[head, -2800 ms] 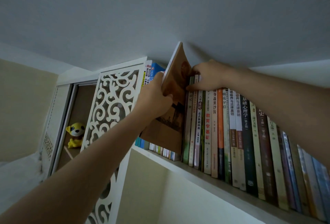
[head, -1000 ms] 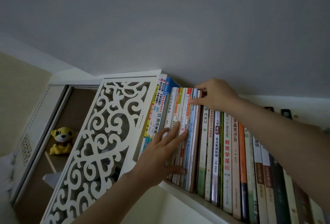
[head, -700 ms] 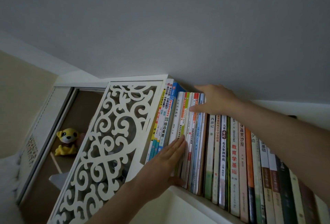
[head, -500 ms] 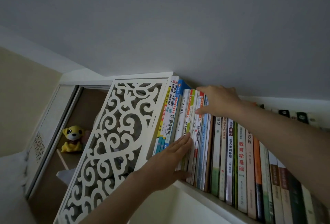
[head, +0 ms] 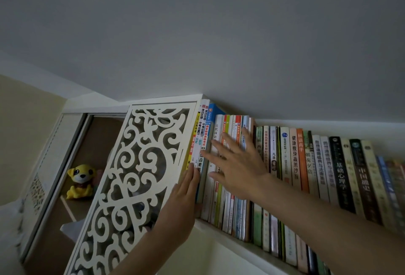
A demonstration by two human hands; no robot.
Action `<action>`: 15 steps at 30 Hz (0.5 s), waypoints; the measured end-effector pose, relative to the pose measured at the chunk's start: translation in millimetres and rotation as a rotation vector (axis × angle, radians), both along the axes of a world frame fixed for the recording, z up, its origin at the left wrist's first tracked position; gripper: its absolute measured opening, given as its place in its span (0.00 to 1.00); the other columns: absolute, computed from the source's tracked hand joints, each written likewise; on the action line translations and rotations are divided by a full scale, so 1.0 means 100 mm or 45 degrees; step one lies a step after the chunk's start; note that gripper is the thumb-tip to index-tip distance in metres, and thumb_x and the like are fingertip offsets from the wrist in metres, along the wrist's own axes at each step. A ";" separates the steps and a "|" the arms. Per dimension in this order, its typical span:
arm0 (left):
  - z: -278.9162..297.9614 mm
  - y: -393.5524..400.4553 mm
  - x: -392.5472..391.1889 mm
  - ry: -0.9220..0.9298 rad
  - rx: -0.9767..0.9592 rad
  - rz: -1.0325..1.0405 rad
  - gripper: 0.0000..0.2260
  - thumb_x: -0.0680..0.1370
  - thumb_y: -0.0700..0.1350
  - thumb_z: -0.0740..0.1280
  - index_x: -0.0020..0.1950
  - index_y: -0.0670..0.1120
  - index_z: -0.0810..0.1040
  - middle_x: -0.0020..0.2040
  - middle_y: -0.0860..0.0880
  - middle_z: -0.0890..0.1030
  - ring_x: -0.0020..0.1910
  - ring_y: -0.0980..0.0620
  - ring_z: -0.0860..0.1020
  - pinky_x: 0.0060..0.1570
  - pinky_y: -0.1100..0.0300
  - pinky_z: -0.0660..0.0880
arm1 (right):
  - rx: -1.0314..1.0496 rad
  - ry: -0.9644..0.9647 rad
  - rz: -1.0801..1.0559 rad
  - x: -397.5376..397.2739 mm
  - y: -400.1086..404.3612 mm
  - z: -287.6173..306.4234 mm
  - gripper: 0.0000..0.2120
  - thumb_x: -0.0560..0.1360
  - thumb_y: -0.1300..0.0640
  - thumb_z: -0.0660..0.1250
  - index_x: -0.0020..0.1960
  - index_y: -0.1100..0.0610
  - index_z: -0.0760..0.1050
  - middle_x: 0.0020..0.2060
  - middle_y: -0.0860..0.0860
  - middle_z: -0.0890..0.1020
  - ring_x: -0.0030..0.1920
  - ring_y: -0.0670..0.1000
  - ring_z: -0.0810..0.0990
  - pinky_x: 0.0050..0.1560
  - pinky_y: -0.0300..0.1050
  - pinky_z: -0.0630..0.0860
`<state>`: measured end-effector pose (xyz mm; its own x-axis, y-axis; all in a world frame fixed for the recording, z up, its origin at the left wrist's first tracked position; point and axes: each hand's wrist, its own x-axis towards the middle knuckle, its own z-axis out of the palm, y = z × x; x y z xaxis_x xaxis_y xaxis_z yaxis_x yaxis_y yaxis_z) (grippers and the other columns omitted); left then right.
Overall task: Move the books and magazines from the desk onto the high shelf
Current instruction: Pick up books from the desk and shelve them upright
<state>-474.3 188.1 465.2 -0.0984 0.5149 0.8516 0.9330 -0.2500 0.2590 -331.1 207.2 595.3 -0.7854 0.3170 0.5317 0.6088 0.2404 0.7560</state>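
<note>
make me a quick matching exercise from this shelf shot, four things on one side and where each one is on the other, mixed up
Things
1. left hand
2. right hand
3. yellow plush toy
4. orange-spined book

Places
a. inside the open brown cabinet, left of the fretwork door
b. fingers spread flat over the thin spines
c. upright in the row, right of both hands
d. flat against the tall books next to the fretwork door

Pairs: 1-d, 2-b, 3-a, 4-c

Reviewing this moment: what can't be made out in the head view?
- Desk and any books left on it: out of frame.
- Spines under the right hand: covered by its spread fingers.
- Row of books at the far right: blurred, cut off by the edge.
- Left hand: contact with the spines unclear.
</note>
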 end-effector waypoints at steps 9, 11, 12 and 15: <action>0.19 -0.44 0.46 -0.061 -0.076 0.019 0.32 0.82 0.52 0.56 0.73 0.55 0.33 0.75 0.56 0.33 0.73 0.55 0.31 0.74 0.53 0.38 | -0.091 0.141 0.055 0.29 -0.37 0.30 0.33 0.79 0.38 0.52 0.78 0.51 0.48 0.78 0.52 0.45 0.78 0.54 0.41 0.74 0.66 0.39; 0.25 -0.51 0.78 -0.046 -0.023 -0.148 0.34 0.81 0.54 0.58 0.76 0.59 0.36 0.76 0.60 0.34 0.74 0.57 0.32 0.74 0.52 0.40 | -0.012 0.217 0.015 0.56 -0.47 0.52 0.37 0.75 0.37 0.59 0.77 0.52 0.52 0.78 0.52 0.50 0.78 0.54 0.47 0.74 0.67 0.43; 0.27 -0.51 0.93 -0.017 -0.028 -0.219 0.34 0.80 0.55 0.59 0.76 0.60 0.37 0.76 0.61 0.34 0.74 0.57 0.33 0.74 0.53 0.40 | -0.012 0.259 -0.058 0.69 -0.51 0.64 0.40 0.73 0.34 0.61 0.77 0.52 0.54 0.78 0.53 0.53 0.77 0.54 0.51 0.74 0.67 0.46; 0.28 -0.38 1.16 0.068 -0.057 -0.225 0.35 0.79 0.61 0.56 0.77 0.58 0.36 0.76 0.59 0.33 0.74 0.54 0.30 0.73 0.50 0.36 | -0.208 0.410 -0.296 1.08 -0.63 0.91 0.40 0.63 0.27 0.67 0.67 0.48 0.68 0.67 0.51 0.72 0.66 0.55 0.71 0.68 0.63 0.64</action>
<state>-358.1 150.5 493.6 0.0417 0.5578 0.8289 0.8884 -0.4004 0.2247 -223.5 144.4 686.2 -0.4849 0.5664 0.6664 0.8598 0.1692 0.4818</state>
